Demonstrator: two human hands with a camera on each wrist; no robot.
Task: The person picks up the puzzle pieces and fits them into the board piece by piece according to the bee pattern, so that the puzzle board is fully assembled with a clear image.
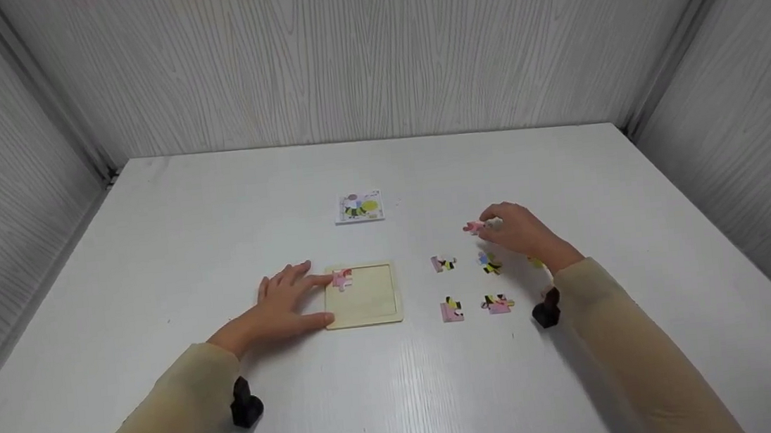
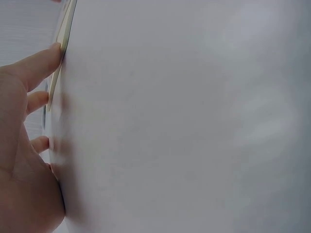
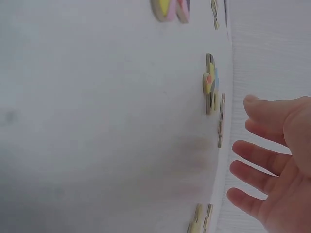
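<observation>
Counting one card [image 1: 358, 207], one tray [image 1: 367, 303] touching the spread-out left grip [image 1: 280, 308], one piece inside [image 1: 342, 280], 6+ loose ones [image 1: 498, 304], incl. a pink one [image 1: 472, 227] just beside the parted right grip [image 1: 515, 227].

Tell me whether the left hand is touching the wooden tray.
Touching. The left wrist view shows the left hand with its thumb tip against the edge of the wooden tray; the head view agrees, near the tray's near left corner.
</observation>
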